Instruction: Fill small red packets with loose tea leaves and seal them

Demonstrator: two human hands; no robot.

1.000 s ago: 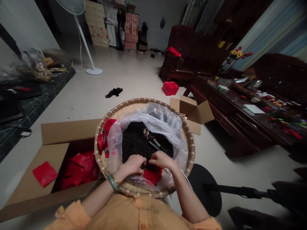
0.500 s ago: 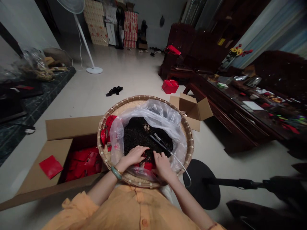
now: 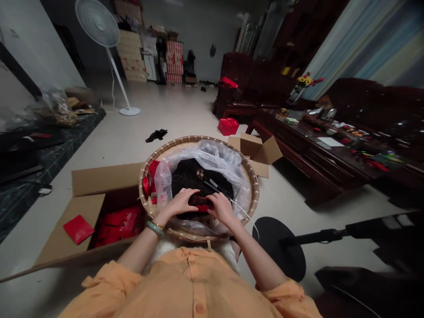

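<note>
A round bamboo tray [image 3: 256,194] stands before me, with a clear plastic bag [image 3: 165,179] opened out in it. Dark loose leaves [image 3: 185,173] that look like tea fill the bag, with a few pale bits on top. My left hand [image 3: 180,202] and my right hand [image 3: 220,207] curl around the two sides of a red packet [image 3: 201,206] above the leaves; their fingers partly cover it. Just beyond my right fingers lies a black hair straightener [image 3: 212,185] with a white cord. More red packets [image 3: 150,181] sit at the tray's left side.
On the left, an open cardboard box [image 3: 109,174] holds many red packets, and one red packet [image 3: 78,229] lies on its flap. A smaller open box [image 3: 273,150] and a red box [image 3: 228,126] stand beyond the tray. At right are a black round base [image 3: 276,247] and a dark wooden table [image 3: 308,163].
Both hands have moved slightly away from my body, with the red packet now between them instead of at the bag's near edge. The camera view has tilted up a little.
</note>
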